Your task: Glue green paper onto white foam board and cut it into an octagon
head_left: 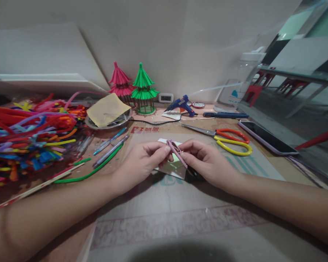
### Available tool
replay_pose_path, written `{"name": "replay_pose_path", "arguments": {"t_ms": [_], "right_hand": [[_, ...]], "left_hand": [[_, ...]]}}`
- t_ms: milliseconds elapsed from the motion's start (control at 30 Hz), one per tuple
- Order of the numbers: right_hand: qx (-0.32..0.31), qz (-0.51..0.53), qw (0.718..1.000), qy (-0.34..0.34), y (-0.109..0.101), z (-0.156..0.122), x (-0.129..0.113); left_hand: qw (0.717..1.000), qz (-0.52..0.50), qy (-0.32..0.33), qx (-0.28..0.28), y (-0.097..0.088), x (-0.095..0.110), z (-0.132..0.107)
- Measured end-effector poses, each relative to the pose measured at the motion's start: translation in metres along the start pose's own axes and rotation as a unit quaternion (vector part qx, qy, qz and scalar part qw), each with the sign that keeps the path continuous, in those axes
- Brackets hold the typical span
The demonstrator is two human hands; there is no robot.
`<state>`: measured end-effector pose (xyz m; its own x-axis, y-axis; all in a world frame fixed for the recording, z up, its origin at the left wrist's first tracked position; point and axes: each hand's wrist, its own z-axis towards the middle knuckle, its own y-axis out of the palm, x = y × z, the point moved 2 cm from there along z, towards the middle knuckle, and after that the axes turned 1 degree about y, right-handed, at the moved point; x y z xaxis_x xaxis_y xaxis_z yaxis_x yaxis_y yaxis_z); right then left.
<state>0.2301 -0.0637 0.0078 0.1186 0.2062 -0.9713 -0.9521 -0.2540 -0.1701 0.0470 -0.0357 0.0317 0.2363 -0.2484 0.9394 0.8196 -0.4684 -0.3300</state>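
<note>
Pagodas (143,93) near tabletop's (71,243) back edge look finished; left hand (140,160) and right hand (209,162) pinch pink strip (184,163) I judge unfinished.

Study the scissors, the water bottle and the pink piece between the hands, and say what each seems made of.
Scissors: blades probably metal, grey with a dull sheen; handles likely smooth plastic, evenly red-orange and yellow.
Water bottle: likely clear plastic, perhaps glass; it is see-through.
Pink piece: looks matt and bendable; too small to name its material.
</note>
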Motion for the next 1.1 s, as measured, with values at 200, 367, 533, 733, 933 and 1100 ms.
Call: {"name": "replay_pose_path", "arguments": {"t_ms": [200,367,533,733,933,1100], "right_hand": [[0.009,0.003,0.999,0.036,-0.001,-0.001,0.001],[-0.037,0.086,0.993,0.065,0.000,-0.005,0.001],[-0.102,0.250,0.961,0.064,-0.012,-0.003,-0.002],[-0.042,0.218,0.975,0.010,-0.016,0.002,-0.001],[0.024,0.135,0.991,0.008,-0.011,0.000,-0.005],[0.020,0.045,0.999,-0.007,-0.007,-0.007,-0.013]], "left_hand": [[0.990,0.108,0.087,0.028,-0.010,-0.010,0.006],[0.956,0.196,0.218,0.006,-0.012,-0.009,0.002],[0.971,0.172,0.161,0.046,-0.013,-0.004,0.000],[0.998,0.004,0.063,0.010,-0.003,-0.012,0.005],[0.994,-0.089,-0.021,-0.056,0.007,-0.008,0.001],[0.996,-0.009,-0.040,-0.075,0.006,-0.003,0.002]]}}
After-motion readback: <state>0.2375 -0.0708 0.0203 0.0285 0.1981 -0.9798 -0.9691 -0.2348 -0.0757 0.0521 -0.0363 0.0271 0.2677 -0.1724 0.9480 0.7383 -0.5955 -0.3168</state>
